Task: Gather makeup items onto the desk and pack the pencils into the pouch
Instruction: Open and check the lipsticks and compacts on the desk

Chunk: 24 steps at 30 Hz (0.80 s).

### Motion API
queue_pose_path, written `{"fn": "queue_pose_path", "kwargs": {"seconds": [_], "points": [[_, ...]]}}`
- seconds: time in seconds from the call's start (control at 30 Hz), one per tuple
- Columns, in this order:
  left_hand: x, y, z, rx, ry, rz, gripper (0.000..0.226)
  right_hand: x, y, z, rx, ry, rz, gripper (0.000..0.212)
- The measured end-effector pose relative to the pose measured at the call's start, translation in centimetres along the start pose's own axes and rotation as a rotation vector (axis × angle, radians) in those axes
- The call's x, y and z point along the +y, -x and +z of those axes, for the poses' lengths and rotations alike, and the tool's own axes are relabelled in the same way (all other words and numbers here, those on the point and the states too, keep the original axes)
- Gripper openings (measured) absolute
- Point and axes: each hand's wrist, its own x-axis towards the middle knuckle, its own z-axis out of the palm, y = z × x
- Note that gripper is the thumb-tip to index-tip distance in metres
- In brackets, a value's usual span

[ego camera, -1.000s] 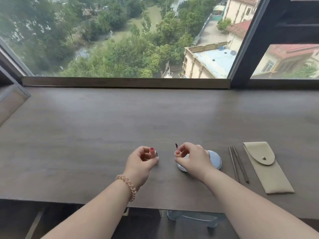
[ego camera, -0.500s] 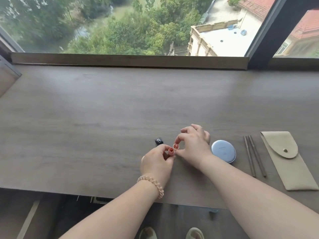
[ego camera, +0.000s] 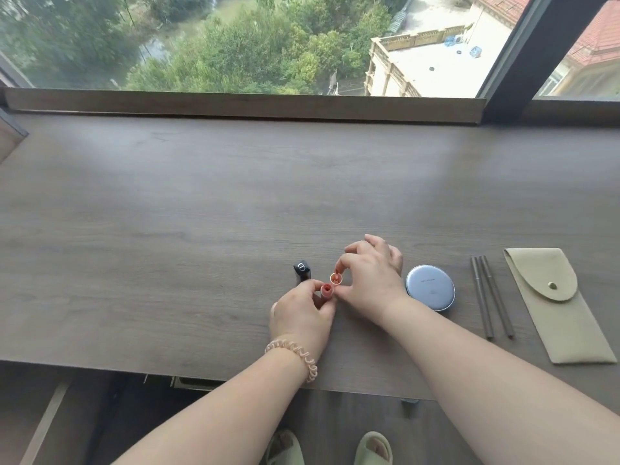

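My left hand (ego camera: 302,313) pinches a small red lip tube (ego camera: 326,290) standing on the desk (ego camera: 167,229). Right beside it, my right hand (ego camera: 372,280) pinches a second orange-red lip tube (ego camera: 335,278); the two tubes nearly touch. A black lipstick (ego camera: 302,270) stands just behind my left hand. A round blue compact (ego camera: 430,287) lies to the right of my right wrist. Two grey pencils (ego camera: 491,297) lie side by side further right, next to a beige pouch (ego camera: 557,307) with its snap flap closed.
The desk runs along a window sill (ego camera: 235,107) with a dark window post (ego camera: 523,62) at the back right. Its front edge is just under my forearms. My feet in slippers (ego camera: 374,448) show below the desk.
My hands have come together, bringing the two lip tubes side by side. The black lipstick, earlier hidden by my left hand, now shows standing on the desk. The view tilted downward.
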Motion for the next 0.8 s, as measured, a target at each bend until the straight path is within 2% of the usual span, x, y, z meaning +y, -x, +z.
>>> {"fn": "queue_pose_path", "kwargs": {"seconds": [0.17, 0.3, 0.5, 0.6, 0.7, 0.8], "points": [[-0.2, 0.2, -0.2, -0.007, 0.051, -0.04, 0.016, 0.1, 0.2, -0.2, -0.029, 0.008, -0.001, 0.025], [-0.9, 0.5, -1.0, -0.005, -0.019, -0.055, 0.027, 0.3, 0.7, -0.7, -0.046, 0.019, -0.016, 0.032], [-2.3, 0.2, -3.1, 0.048, -0.121, -0.131, 0.02, 1.3, 2.2, -2.0, -0.076, 0.011, -0.035, 0.056], [-2.1, -0.9, -3.7, 0.065, -0.073, -0.128, 0.037, 1.7, 3.5, -2.1, -0.052, -0.039, -0.049, 0.068], [-1.4, -2.0, -3.6, -0.003, -0.114, -0.112, 0.049, 1.7, 4.5, -2.1, -0.011, -0.083, -0.046, 0.073], [-0.8, -2.5, -3.2, -0.017, -0.166, -0.094, 0.039, 1.5, 5.2, -2.3, 0.009, -0.133, -0.073, 0.08]]}}
